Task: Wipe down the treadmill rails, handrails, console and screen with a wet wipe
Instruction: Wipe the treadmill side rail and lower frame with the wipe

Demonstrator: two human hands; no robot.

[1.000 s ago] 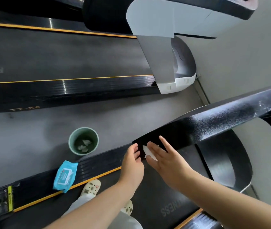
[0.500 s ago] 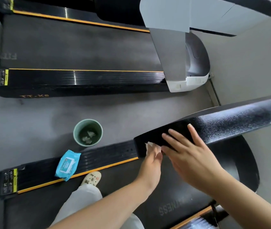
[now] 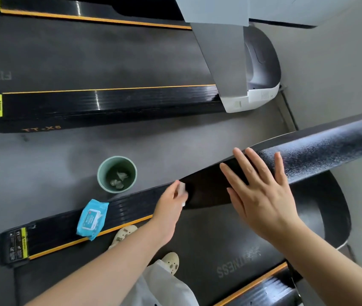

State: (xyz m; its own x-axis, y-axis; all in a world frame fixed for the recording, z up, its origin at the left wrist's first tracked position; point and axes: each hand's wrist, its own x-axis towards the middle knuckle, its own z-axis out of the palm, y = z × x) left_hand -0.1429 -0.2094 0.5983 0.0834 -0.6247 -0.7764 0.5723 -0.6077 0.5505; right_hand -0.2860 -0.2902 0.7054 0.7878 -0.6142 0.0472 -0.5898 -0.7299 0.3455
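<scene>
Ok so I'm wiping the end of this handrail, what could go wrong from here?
1. The wet wipe is only pinched small in your left hand, so it may slip or miss parts of the handrail.
2. The blue wipes pack lies on the side rail close to your shoe; a step could kick or crush it.
3. The green bin stands close beside the treadmill and could be knocked over.

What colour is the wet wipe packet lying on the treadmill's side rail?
Light blue, white label; the wet wipe packet shows only in the head view.
</scene>
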